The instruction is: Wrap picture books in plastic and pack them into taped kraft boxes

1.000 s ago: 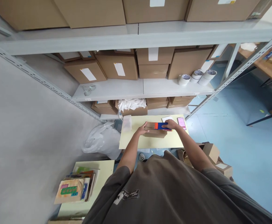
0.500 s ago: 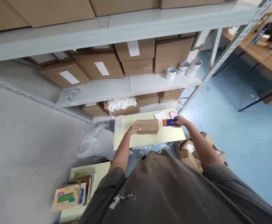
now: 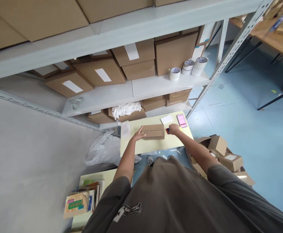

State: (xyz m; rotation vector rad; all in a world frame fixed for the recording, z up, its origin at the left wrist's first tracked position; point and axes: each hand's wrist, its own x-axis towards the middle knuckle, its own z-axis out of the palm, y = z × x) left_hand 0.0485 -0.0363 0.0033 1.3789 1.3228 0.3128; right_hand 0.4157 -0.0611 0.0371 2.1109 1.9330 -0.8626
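Observation:
A closed cardboard box (image 3: 153,132) lies lengthwise on the pale yellow table (image 3: 141,149), with a seam running along its top. My left hand (image 3: 138,133) grips the left end of this box, thumb on the near side and fingers toward the top. Near the box's right end, my right hand (image 3: 173,129) is closed around a blue and orange tape dispenser (image 3: 167,130). Most of the dispenser is hidden by the fist. Beyond that hand lie a white card or label stack (image 3: 166,119) and a pink item (image 3: 181,120).
Grey shelving (image 3: 156,89) with cardboard boxes and several tape rolls (image 3: 174,73) rises behind the table. An open carton full of small boxes (image 3: 217,145) stands on the floor at right. To the left are a plastic bag (image 3: 100,150) and a stack of books (image 3: 83,200).
My right hand has moved left with the tape dispenser, up to the box's right end, uncovering the pink item. My left hand stays on the box. The view has shifted slightly.

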